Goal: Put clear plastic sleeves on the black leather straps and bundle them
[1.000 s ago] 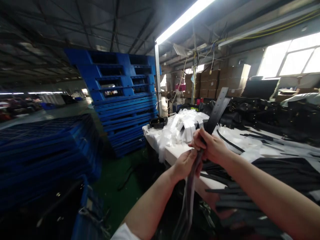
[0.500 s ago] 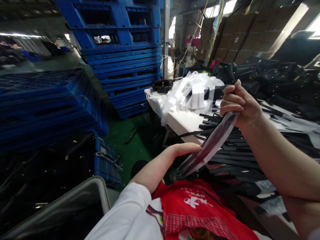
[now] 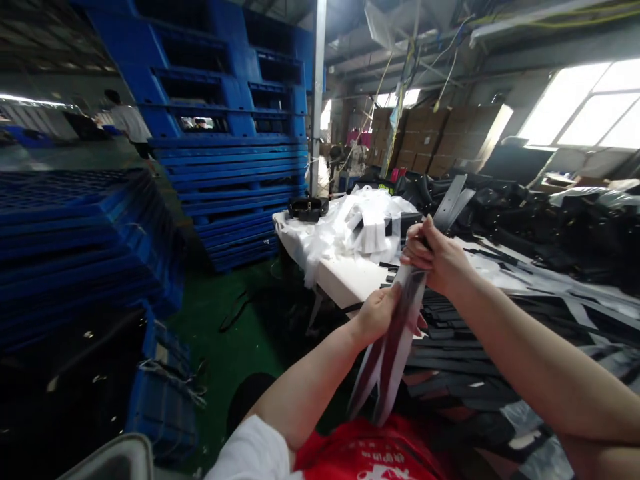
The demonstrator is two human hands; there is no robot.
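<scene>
A black belt strap [image 3: 449, 208] in a clear plastic sleeve [image 3: 389, 363] is held up in front of me. My right hand [image 3: 436, 260] is closed round the strap near the sleeve's upper end. My left hand [image 3: 381, 315] grips the sleeve lower down, fingers wrapped on it. The sleeve's loose end hangs down toward my red apron [image 3: 370, 453]. Under my right forearm lies a heap of black straps [image 3: 480, 347].
A white table [image 3: 345, 277] carries a pile of white plastic sleeves [image 3: 360, 227] and a black buckle bundle [image 3: 307, 208]. Blue pallets [image 3: 225, 147] are stacked at left and behind. Black bags [image 3: 550, 213] and cartons [image 3: 440, 147] fill the right. A grey bin rim [image 3: 115, 460] shows bottom left.
The camera has tilted back up. My right hand came down and in with the strap; my left hand closed on the sleeve below it, where it was flat under it half a second ago.
</scene>
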